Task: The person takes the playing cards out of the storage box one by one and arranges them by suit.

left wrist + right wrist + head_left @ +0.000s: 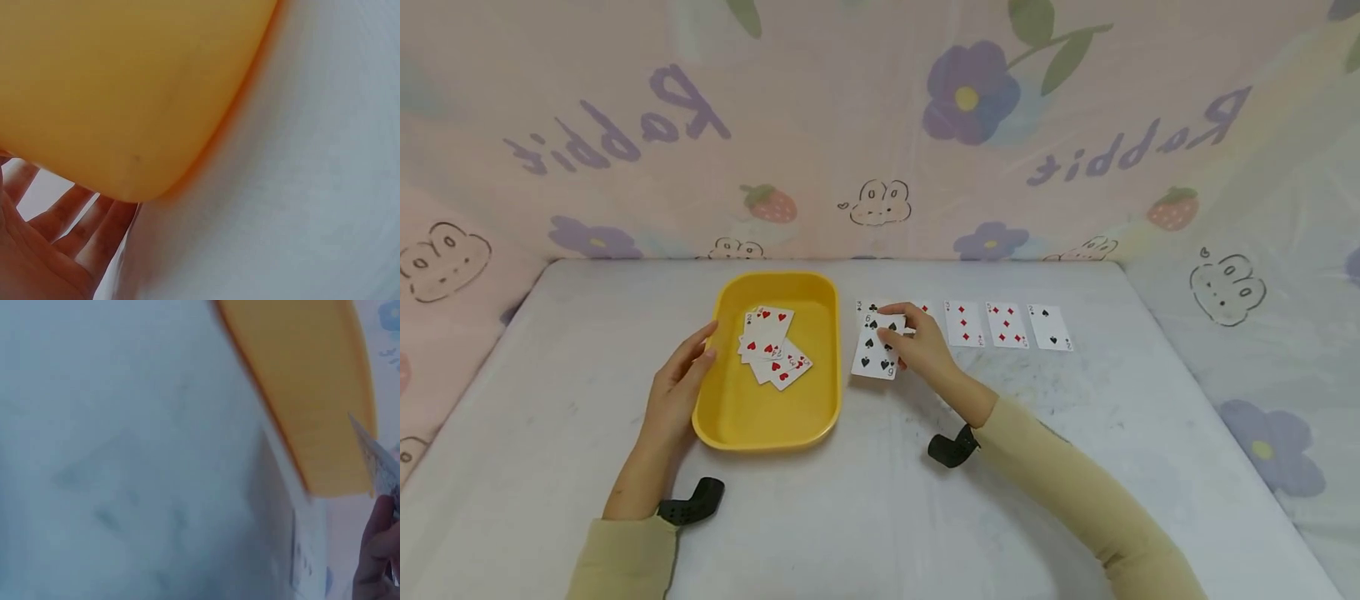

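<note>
In the middle of the frame, the six of spades (869, 357) is pinched near its upper right edge between thumb and fingers of the right hand (931, 348), so most of its face is left uncovered. In the right wrist view it is seen at a slant, which suggests it is raised off the tabletop (820, 525). The three of clubs (865, 307) is partly hidden behind it.

At left of centre, the yellow tray (767, 423) is touched at its left side by the left hand (676, 390); that grip is spread along the outer wall, presumably so the tray is steadied. Inside, the four of hearts (767, 329) is laid over other cards, loosely heaped.

At right of centre, the three of diamonds (964, 323), five of diamonds (1006, 325) and two of spades (1050, 327) are placed face up with gaps, probably so each can be read.
</note>
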Demonstrator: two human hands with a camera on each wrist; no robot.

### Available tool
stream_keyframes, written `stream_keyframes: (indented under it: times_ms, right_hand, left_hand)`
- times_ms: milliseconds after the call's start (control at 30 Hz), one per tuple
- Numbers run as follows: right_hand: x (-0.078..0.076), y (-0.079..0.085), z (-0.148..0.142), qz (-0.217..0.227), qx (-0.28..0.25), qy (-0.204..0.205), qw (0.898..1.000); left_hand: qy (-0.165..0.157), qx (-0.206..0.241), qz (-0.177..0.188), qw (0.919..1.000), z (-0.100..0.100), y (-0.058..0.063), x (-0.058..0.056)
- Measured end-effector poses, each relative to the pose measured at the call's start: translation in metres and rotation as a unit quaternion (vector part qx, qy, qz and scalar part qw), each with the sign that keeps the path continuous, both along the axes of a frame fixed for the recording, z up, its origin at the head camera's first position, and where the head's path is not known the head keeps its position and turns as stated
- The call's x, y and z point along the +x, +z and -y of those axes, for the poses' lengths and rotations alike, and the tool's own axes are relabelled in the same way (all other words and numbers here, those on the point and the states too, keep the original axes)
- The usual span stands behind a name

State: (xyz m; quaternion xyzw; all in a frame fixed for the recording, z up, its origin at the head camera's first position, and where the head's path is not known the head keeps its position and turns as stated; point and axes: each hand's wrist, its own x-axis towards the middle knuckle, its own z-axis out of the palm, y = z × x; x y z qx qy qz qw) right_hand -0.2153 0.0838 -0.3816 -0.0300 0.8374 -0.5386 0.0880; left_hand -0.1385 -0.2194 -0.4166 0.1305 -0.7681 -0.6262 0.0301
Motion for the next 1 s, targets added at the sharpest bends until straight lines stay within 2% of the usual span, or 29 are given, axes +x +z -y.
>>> stream_keyframes:
  times_ms: [300, 633, 1000]
  right_hand:
    - [0.008, -0.014, -0.009, 0.016, 0.02, 0.028, 0.999]
    - [0.009, -0.028, -0.012, -0.023, 0.074, 0.082, 0.994]
    - [0.011, -0.031, -0.008, -0.088, 0.159, 0.091, 0.979]
  left_hand:
    - [-0.004, 0.017, 0.003, 0.9998, 0.002, 0.001, -0.001]
    - [-0.001, -0.007, 0.011, 0.9999, 0.002, 0.002, -0.002]
    - [0.004, -0.005, 0.008, 0.9999, 0.0, 0.001, -0.003]
